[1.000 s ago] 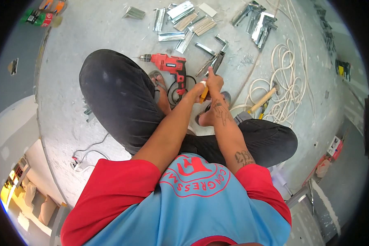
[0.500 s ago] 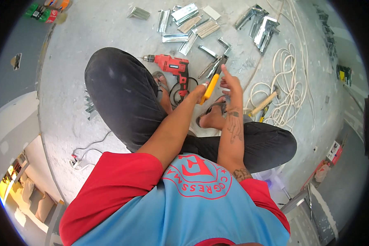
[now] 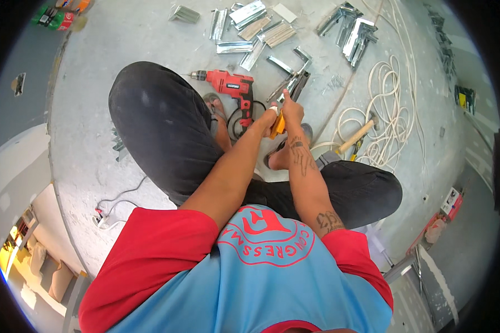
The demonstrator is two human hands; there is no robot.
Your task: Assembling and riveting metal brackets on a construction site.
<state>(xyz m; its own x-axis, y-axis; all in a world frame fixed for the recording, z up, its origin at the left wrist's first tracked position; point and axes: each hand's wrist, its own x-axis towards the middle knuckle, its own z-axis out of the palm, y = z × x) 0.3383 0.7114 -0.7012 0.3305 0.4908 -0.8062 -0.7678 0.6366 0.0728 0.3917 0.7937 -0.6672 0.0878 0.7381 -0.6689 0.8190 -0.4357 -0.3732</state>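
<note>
Both my hands are together in front of my feet, on a hand tool with yellow handles (image 3: 278, 127). My left hand (image 3: 267, 119) is closed round the handle end. Wrapped on the tool just beyond it is my right hand (image 3: 293, 114), one digit pointing forward along it. The tool's dark head points away from me, toward bent metal channel pieces (image 3: 281, 65) on the floor. Whether it touches them I cannot tell. A red and black power drill (image 3: 228, 83) lies left of my hands, its bit end facing left.
Short metal channel offcuts (image 3: 250, 16) lie scattered ahead, with L-shaped metal pieces (image 3: 358, 41) farther right. A coiled white cable (image 3: 391, 105) and a wooden-handled hammer (image 3: 356, 137) are at the right. Plastic bottles (image 3: 53, 18) lie far left. My bent knees flank the work.
My right hand has come down and left and closed on the tool, where before its fingers were spread beside it. The yellow handles now show less between my hands.
</note>
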